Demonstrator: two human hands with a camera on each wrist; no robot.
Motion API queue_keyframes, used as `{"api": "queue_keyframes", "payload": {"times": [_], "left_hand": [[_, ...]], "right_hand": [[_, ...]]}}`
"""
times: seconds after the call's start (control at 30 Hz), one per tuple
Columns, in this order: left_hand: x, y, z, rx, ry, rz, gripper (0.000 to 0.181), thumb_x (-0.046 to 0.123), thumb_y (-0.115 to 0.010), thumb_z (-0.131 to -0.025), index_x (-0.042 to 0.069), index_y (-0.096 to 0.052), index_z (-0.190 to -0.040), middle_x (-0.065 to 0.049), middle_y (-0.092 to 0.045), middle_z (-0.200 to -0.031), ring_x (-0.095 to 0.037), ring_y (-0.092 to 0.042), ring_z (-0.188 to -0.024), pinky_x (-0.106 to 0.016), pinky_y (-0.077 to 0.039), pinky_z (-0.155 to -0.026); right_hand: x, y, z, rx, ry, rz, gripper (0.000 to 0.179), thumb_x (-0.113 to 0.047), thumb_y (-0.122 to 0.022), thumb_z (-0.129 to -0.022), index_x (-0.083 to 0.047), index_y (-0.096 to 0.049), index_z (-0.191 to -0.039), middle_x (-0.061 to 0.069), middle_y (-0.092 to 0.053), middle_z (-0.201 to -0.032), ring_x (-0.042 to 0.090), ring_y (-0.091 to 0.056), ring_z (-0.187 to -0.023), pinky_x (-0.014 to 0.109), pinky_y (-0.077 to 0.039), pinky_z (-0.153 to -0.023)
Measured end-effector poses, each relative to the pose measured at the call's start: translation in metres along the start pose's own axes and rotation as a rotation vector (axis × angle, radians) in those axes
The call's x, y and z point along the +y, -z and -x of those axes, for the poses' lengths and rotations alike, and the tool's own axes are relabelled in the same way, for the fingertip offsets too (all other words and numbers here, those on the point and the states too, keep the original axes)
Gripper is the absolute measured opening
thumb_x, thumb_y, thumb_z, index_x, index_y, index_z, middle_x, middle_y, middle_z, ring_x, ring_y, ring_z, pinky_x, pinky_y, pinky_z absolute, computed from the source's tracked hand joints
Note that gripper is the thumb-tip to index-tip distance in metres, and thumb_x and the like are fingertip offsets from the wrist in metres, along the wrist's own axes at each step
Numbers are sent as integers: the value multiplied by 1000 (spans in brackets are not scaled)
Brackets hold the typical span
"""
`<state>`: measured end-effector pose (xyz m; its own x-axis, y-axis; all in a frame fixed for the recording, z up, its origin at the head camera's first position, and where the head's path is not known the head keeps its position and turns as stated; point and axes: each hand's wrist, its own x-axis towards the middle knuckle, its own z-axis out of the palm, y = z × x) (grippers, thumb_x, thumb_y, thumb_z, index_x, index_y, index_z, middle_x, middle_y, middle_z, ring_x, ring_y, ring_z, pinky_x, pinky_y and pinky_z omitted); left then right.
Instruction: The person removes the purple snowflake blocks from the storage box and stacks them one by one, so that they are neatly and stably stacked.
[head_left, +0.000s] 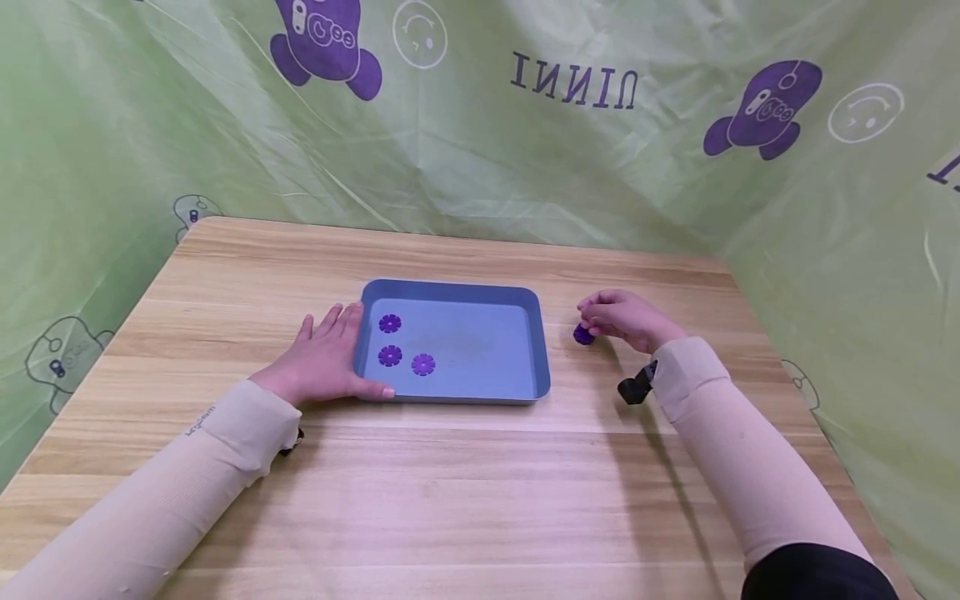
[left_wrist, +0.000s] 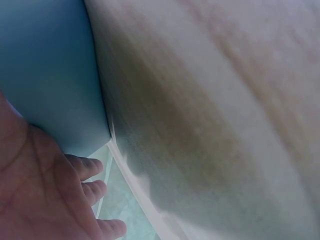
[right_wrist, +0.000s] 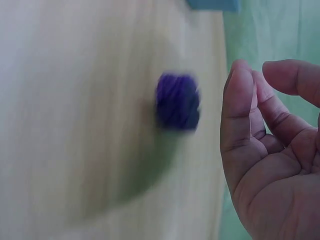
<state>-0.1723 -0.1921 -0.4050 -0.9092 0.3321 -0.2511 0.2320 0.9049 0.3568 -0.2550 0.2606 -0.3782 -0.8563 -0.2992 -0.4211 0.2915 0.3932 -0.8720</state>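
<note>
A blue-grey tray [head_left: 487, 342] lies on the wooden table. Inside it, toward the left, are three flat purple flower-shaped discs: one at the back [head_left: 389, 323], one below it [head_left: 390, 356] and a lighter one [head_left: 423, 364] beside that. My left hand [head_left: 322, 358] rests against the tray's left side, fingers spread, thumb over the front rim. To the right of the tray, a short stack of dark purple discs [right_wrist: 177, 102] stands on the table. Just above it hovers my right hand [head_left: 626, 319], its fingers bent and nothing between thumb and forefinger [right_wrist: 237, 95].
Bare wood of the table [head_left: 450, 492] stretches in front of the tray. A green printed curtain [head_left: 487, 167] hangs behind the table and along both sides. A small black device [head_left: 636, 388] is strapped at the right wrist.
</note>
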Motion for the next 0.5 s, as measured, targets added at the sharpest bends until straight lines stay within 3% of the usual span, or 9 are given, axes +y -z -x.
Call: {"api": "queue_keyframes", "payload": {"times": [0.23, 0.5], "left_hand": [[0, 1, 1, -1, -3, -11, 153, 87, -71, -68, -10, 4, -160, -30, -1, -168, -48, 2, -154, -68, 8, -119], [0, 1, 1, -5, 4, -14, 154, 87, -71, -67, -10, 5, -160, -29, 0, -169, -48, 3, -154, -68, 9, -118]], "right_hand": [[-25, -35, -19, -52, 62, 35, 30, -3, -50, -106, 17, -49, -129, 12, -61, -104, 18, -62, -95, 33, -55, -95], [-52, -82, -31, -137, 79, 146, 30, -5, -57, -103, 13, -57, -127, 19, -62, -108, 19, -61, -91, 28, -55, -82]]}}
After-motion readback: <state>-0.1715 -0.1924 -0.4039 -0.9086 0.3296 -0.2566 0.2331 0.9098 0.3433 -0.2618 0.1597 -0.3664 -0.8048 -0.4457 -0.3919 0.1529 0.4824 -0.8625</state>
